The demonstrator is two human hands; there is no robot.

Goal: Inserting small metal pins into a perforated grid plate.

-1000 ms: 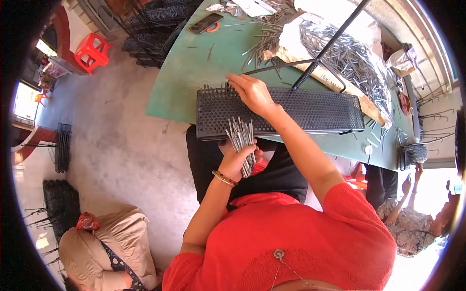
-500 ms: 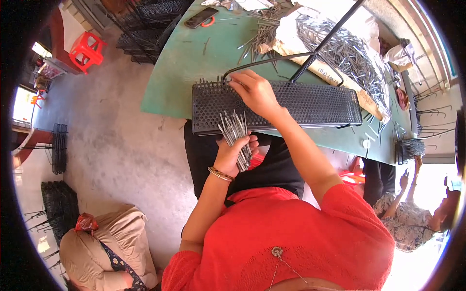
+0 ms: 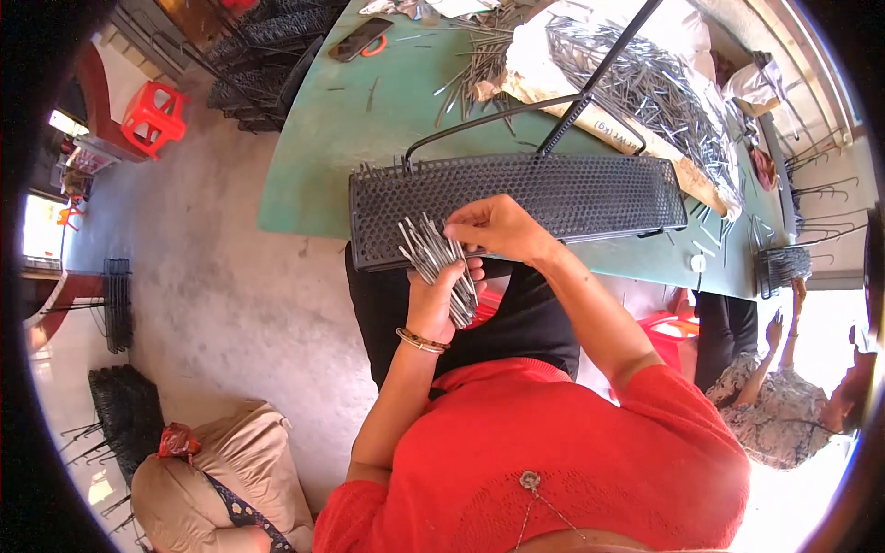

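Metal rods (image 3: 426, 249) clasped in left hand (image 3: 431, 300), right hand (image 3: 509, 230) at their tips, its grip unclear

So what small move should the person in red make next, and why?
Probably draw one rod from the bundle of metal rods with the right hand: its fingertips are at the bundle's upper end, the left hand holds the bundle steady, and short pins stand only along the left part of the perforated black rack's far edge.
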